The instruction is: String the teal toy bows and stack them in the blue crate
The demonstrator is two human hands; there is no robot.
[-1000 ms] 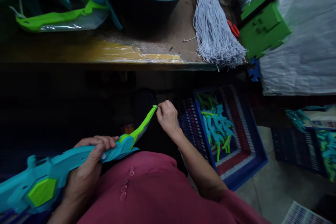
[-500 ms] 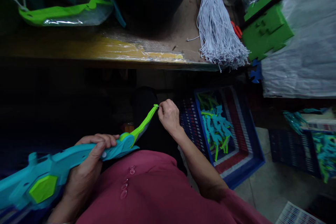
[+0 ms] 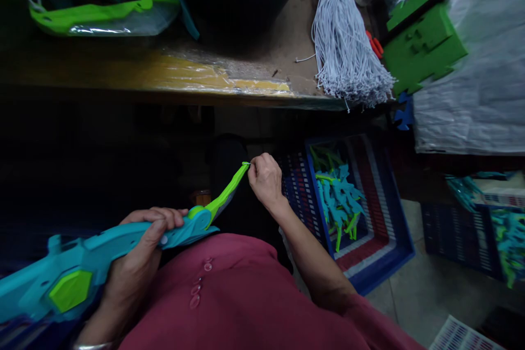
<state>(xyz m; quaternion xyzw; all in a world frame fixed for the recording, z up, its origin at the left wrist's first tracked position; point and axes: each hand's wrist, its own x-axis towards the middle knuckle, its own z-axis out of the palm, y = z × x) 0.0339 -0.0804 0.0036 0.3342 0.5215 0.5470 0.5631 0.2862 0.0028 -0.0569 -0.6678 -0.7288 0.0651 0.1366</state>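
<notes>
Teal-and-green toy [image 3: 98,249] lies across our lap at the near left, its green arm [image 3: 223,194] slanting up toward the middle. Our left hand [image 3: 131,268] is wrapped tight round the teal body. Our right hand [image 3: 266,178] pinches the arm's tip, perhaps with a thin cord there, though it is too small to tell. We judge the tip could slip from so fine a pinch, or the slim arm could bend if the left grip twists. A blue crate [image 3: 394,262] sits at the right.

The toy bow [image 3: 38,283] leaves frame left; right hand [image 3: 266,179] pinches something tiny, perhaps cord [image 3: 246,164].
</notes>
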